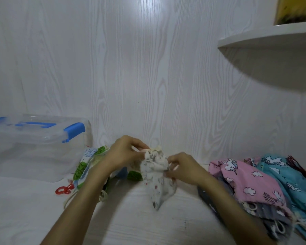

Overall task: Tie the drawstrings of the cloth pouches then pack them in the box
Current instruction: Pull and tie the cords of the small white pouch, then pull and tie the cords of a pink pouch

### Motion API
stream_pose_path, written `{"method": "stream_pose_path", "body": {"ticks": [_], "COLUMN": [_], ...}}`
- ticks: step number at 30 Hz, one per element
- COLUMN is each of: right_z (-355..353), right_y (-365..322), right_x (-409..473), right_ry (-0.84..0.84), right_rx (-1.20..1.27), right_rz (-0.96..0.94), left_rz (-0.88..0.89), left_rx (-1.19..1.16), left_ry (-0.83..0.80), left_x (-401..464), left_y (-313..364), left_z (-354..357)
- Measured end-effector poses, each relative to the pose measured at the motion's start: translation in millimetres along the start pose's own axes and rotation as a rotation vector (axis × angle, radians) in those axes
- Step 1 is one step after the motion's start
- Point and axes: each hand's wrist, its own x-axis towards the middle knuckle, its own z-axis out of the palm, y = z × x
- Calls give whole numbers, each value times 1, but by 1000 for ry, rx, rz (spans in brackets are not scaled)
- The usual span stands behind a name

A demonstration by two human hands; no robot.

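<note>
A white patterned cloth pouch (pixel 155 174) hangs between my hands above the white table. My left hand (pixel 124 152) pinches its gathered top, where a cream drawstring shows. My right hand (pixel 182 167) grips the pouch's right side, fingers curled. A clear plastic box (pixel 34 149) with a lid and blue latches stands at the left. A green leaf-print pouch (pixel 86 167) lies behind my left wrist. A pile of pouches lies at the right, with a pink unicorn one (pixel 245 181) and a teal one (pixel 286 175) on top.
A red plastic ring-shaped item (pixel 64 190) lies in front of the box. A white curved shelf (pixel 272 41) juts from the wall at upper right with a yellow object on it. A white wood-grain wall stands close behind the table.
</note>
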Motion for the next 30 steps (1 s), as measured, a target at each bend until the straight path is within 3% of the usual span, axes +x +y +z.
{"method": "stream_pose_path", "body": {"ticks": [2, 4, 6, 9, 13, 19, 22, 26, 30], "right_z": [10, 17, 26, 46, 64, 26, -12, -70, -113], "right_y": [-2, -5, -4, 5, 11, 4, 9, 25, 54], "right_x": [5, 6, 5, 6, 10, -7, -27, -55, -73], "right_ry": [241, 175, -2, -149, -268, -192, -123, 62, 154], "right_rx": [169, 292, 209, 99, 10, 3, -37, -60, -243], "right_rz": [-18, -44, -68, -81, -65, -57, -15, 80, 385], "left_rz": [-33, -73, -48, 22, -72, -131, -84, 17, 154], "left_rx": [91, 336, 468, 497, 766, 838, 975, 779, 453], "left_ry": [192, 300, 275, 90, -105, -63, 109, 236, 29], "left_x": [-2, -4, -3, -1, -5, -8, -7, -9, -12], "left_y": [-4, -7, -8, -4, -24, -26, -1, 38, 80], "left_z": [-8, -16, -20, -10, 23, 28, 35, 49, 82]}}
